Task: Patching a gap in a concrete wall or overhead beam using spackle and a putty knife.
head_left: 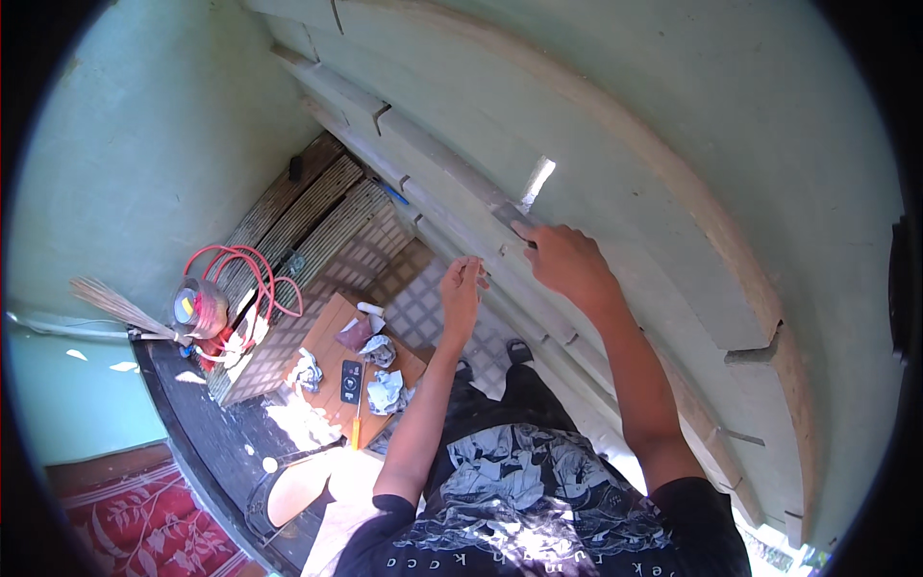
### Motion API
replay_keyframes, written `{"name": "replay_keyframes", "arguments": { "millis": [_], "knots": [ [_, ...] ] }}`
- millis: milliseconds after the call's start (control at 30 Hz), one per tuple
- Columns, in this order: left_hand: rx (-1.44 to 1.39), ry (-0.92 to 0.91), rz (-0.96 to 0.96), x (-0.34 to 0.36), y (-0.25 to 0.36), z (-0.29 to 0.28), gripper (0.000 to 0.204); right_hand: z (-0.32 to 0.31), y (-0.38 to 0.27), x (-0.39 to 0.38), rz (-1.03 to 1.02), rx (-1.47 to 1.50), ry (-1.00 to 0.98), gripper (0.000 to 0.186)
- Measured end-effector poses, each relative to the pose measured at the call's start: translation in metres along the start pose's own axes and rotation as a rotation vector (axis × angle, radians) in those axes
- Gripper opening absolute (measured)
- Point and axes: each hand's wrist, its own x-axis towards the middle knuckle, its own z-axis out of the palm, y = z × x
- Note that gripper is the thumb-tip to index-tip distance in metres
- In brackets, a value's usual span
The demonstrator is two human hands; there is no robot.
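My right hand (pixel 569 262) grips a flat grey scraper (pixel 512 217) with the index finger stretched along it. The blade lies against a ledge of the pale green slatted wall (pixel 442 159), just below a bright patch of light. Lower and to the left, my left hand (pixel 461 287) is raised near the wall with its fingers pinched together. Whatever sits between those fingertips, if anything, is too small to make out.
Left of me, a wooden board (pixel 323 338) bears crumpled paper (pixel 387 392), a black phone-like object (pixel 352 381) and an orange-handled screwdriver (pixel 357 428). Beyond are a slatted wooden bench (pixel 332 216), a red hose (pixel 274 260), a clear container (pixel 200 308) and a stick broom (pixel 120 301).
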Motion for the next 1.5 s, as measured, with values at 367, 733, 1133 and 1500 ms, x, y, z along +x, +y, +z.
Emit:
{"name": "replay_keyframes", "arguments": {
  "millis": [367, 733, 1133, 1500],
  "knots": [
    [-0.106, -0.083, -0.025, 0.009, 0.029, 0.011, 0.029, -0.012, -0.002, 0.001, 0.032, -0.029, -0.067, 0.042],
    [-0.120, -0.265, -0.141, 0.030, 0.053, 0.038, 0.034, -0.012, -0.006, -0.002, 0.101, 0.031, -0.116, 0.041],
    [-0.224, -0.202, -0.219, 0.033, 0.049, 0.048, 0.035, 0.003, 0.016, -0.023, -0.007, 0.167, -0.043, 0.044],
    [-0.102, -0.221, -0.255, 0.034, 0.064, 0.049, 0.032, 0.002, 0.016, -0.013, -0.027, 0.230, -0.069, 0.045]
  ]
}}
